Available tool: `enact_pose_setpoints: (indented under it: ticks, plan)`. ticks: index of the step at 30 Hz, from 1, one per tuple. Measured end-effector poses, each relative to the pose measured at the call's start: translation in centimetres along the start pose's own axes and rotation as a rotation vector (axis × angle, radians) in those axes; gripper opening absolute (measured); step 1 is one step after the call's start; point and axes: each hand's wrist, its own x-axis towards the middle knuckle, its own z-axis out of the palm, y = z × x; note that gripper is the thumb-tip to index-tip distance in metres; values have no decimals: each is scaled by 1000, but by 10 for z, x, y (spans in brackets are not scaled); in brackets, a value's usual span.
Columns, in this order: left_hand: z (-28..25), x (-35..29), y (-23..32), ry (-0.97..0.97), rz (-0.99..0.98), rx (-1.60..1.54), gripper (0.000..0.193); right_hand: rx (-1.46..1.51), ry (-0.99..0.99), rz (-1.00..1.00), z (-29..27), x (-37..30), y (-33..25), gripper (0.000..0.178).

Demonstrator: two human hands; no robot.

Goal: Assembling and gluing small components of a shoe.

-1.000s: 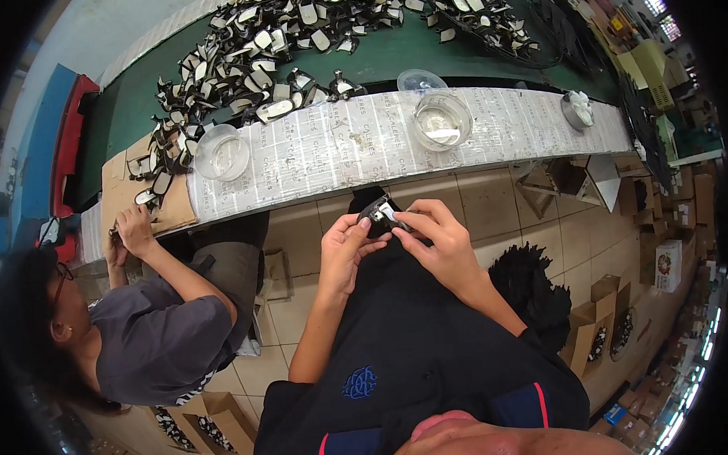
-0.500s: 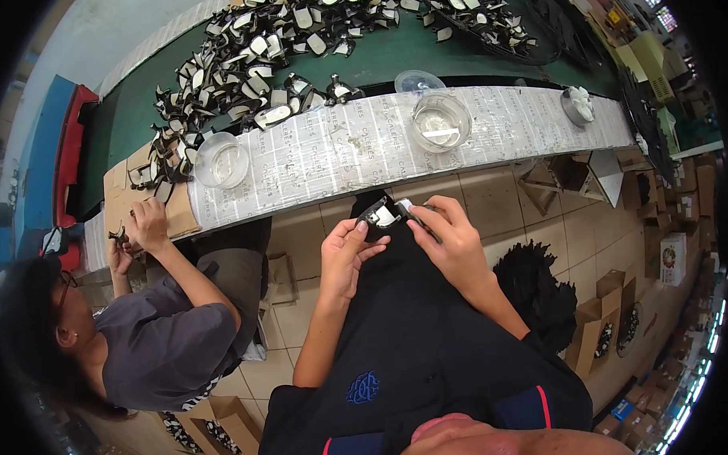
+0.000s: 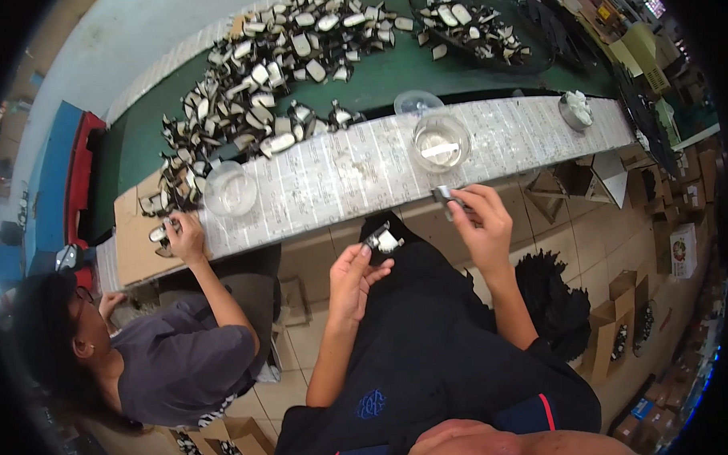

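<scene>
My left hand pinches a small black part with a white face, held above my lap just short of the table edge. To the right, my right hand grips a small dark piece with a pale side between thumb and fingers, close to the table's front edge. Its exact kind I cannot make out. The two hands are apart. Beyond my right hand, a clear round tub with a white strip in it stands on the paper-covered table edge.
Many black-and-white parts lie heaped on the green surface. On the left, a co-worker's hand is over a cardboard sheet. A second clear tub and a small metal cup stand on the paper covering.
My right hand has drawn away from the part in my left hand, up and to the right with its small piece. The co-worker's hand has come down over the cardboard.
</scene>
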Motion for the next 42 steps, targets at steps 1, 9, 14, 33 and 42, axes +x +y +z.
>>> enact_pose_setpoints:
  ticks: [1, 9, 14, 33, 42]
  plan:
    - [0, 2, -2, -1, -8, -1, 22, 39, 47, 66, -4, 8, 11, 15]
    - [-10, 8, -7, 2, -71, 56, 22, 419, 284, 271, -15, 99, 174, 21]
    - [-7, 23, -1, 39, -85, 100, 22, 656, 441, 390, -3, 116, 221, 24]
    - [296, 381, 110, -465, 644, 955, 62, 472, 533, 216, -1, 112, 240, 14]
    - [48, 456, 234, 364, 910, 2513, 77, 220, 545, 62, -3, 110, 230, 19]
